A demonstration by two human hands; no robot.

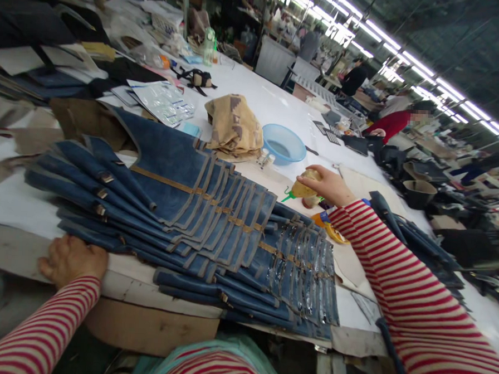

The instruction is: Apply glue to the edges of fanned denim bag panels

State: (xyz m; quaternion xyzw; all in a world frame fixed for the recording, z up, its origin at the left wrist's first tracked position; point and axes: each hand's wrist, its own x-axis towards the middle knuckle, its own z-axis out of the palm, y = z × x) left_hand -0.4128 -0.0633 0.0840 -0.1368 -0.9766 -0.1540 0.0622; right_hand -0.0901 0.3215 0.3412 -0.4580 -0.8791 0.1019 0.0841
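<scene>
My right hand [331,185] is wrapped round a squeeze bottle [306,185] with yellowish contents. Its green nozzle [288,196] points down and left, above the far edge of the blue pieces. Many blue leather-like panels [215,207] with grey edges and a tan strip lie fanned in overlapping rows. On the right-hand rows, wet glossy streaks [299,262] run along the edges. My left hand [74,260] rests with curled fingers at the near table edge, against the left end of the lower panels; whatever its fingers hold, if anything, is hidden.
Behind the panels are a patterned tan cloth bundle [234,125], a blue basin [284,144] and small bottles [267,159]. A yellow-orange roll [334,233] lies under my right forearm. Plastic-wrapped sheets [164,101] and a green bottle [209,46] stand farther back. A person in red [388,127] is at the right.
</scene>
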